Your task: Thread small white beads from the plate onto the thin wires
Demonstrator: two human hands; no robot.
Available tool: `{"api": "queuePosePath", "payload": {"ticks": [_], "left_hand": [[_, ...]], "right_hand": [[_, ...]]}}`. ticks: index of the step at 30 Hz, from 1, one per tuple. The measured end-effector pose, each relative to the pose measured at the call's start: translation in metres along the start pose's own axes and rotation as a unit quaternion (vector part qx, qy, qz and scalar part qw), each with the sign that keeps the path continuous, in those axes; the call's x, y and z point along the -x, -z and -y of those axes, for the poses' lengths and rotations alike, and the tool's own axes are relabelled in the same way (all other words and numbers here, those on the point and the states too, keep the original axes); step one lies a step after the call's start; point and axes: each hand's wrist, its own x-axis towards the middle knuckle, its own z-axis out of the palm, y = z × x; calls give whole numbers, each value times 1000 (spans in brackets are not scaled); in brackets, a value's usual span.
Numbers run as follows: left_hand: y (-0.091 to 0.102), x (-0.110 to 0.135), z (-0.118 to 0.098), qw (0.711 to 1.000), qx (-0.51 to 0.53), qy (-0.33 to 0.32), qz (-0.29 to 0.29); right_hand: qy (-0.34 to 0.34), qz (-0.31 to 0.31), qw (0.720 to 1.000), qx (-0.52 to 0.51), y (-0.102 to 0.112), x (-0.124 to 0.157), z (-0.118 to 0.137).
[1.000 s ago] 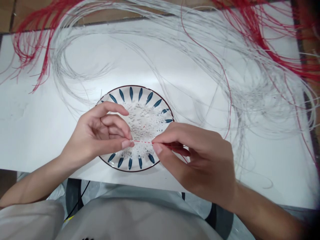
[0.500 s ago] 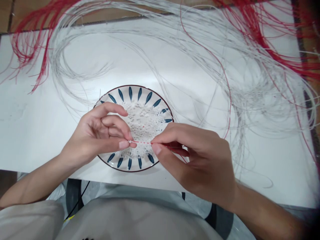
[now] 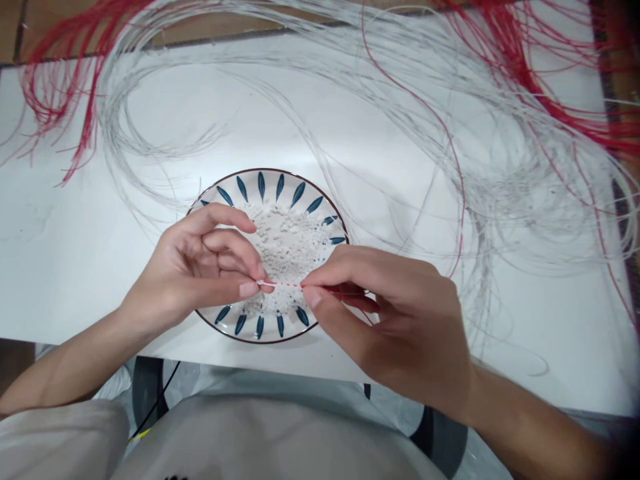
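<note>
The left hand (image 3: 195, 263) and right hand (image 3: 395, 313) each pinch, between thumb and forefinger, one end of a thin red-and-white strand (image 3: 280, 284), held across a plate (image 3: 260, 169) of white granules (image 3: 285, 243) on the desk (image 3: 75, 267), with loose white and red strands (image 3: 520, 87) sprawled around it.

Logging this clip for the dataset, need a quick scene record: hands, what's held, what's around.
left hand: thumb and index finger pinch one end of a thin red-and-white strand
right hand: thumb and index finger pinch the strand's other side
below hands: ceramic plate, blue leaf pattern, holding white granules
surface: white table top
around: loose white strands, red strands
</note>
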Motion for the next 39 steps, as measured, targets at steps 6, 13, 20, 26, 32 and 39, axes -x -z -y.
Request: {"api": "queuePosePath", "payload": {"ticks": [6, 13, 20, 26, 32, 39], "left_hand": [[-2, 3, -1, 1000, 6, -11, -14], [-6, 4, -6, 996, -55, -36, -62], [-7, 5, -6, 993, -87, -49, -64], [-6, 5, -6, 991, -108, -55, -61], [-5, 4, -4, 991, -106, -48, -69], [-6, 5, -4, 991, -107, -46, -73]], "right_hand": [[-4, 2, 1000, 15, 0, 0, 0], [7, 3, 999, 34, -1, -1, -1], [8, 8, 999, 42, -1, -2, -2], [6, 8, 999, 40, -1, -2, -2], [16, 7, 999, 37, -2, -2, -3], [18, 11, 999, 41, -2, -1, -2]]}}
